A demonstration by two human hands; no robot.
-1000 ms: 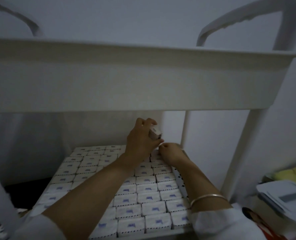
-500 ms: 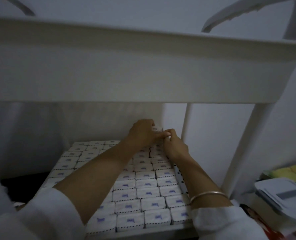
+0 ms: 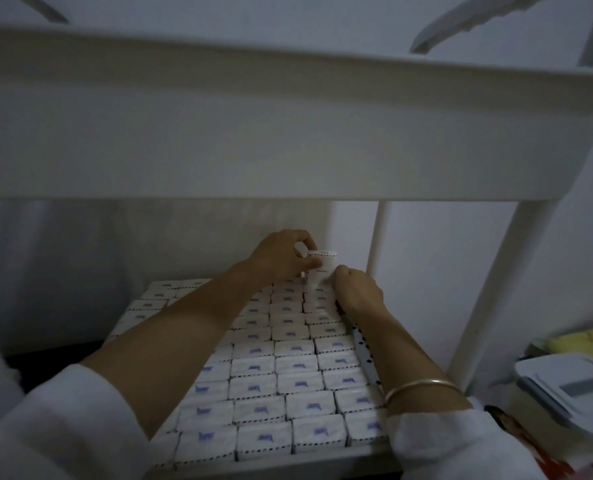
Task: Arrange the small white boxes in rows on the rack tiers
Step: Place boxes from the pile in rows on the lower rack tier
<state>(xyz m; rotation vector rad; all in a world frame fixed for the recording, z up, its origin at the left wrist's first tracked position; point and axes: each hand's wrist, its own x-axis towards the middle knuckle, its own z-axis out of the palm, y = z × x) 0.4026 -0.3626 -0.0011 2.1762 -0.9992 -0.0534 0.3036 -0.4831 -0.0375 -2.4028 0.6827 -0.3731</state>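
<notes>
A small white box [image 3: 321, 271] stands on end at the far right corner of the lower rack tier [image 3: 288, 460], above the packed layer of boxes. It is a rectangular paper-wrapped pack with a dark dashed line along its top edge. The left hand [image 3: 281, 258] pinches it from the left, thumb and curled fingers closed on its upper part. The right hand [image 3: 355, 289] meets it from the right and lower down, fingertips bent against its bottom edge; how firmly this hand grips cannot be told.

Beneath both hands the rows of small white boxes [image 3: 298, 368] fill the tier edge to edge, lying flat and touching one another. Each has a soft, slightly crinkled wrapper, a blue mark at the centre and dashed stitching-like print along its border. Both forearms stretch over these rows, white sleeves pushed back, and a thin metal bangle [image 3: 423, 386] circles the right wrist.

The upper tier [image 3: 253, 133] is a smooth white plastic tray with a deep flat front wall and a rolled lip; what it holds is hidden. Round white posts [image 3: 495, 289] carry it on the right. Beyond the posts, at the right edge, lie a white lidded container [image 3: 572, 386] and something yellow [image 3: 586, 344], blurred.
</notes>
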